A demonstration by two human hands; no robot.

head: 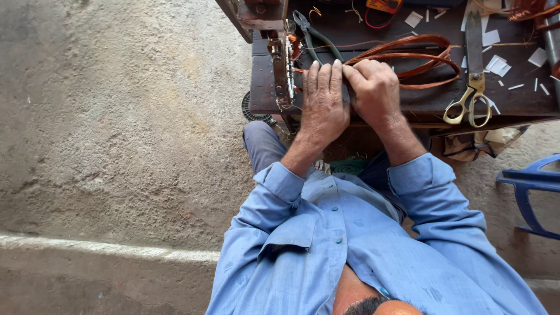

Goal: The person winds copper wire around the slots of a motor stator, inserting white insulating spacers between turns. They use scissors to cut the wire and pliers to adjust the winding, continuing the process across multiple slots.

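Two hands, left [322,105] and right [375,90], apparently pinch one copper coil [408,55].

— Any packages, labels, signs or screens on that dark wooden workbench [420,102]?

— No packages, signs or screens that can be made out. Only small blank-looking white paper slips [497,64], rectangular, scattered over the right part of the bench, some just beside the brass-handled scissors [473,87].

— Anything at the far edge?

— A small yellow and red boxy device [382,6], cut off by the frame; whether it carries a screen cannot be told.
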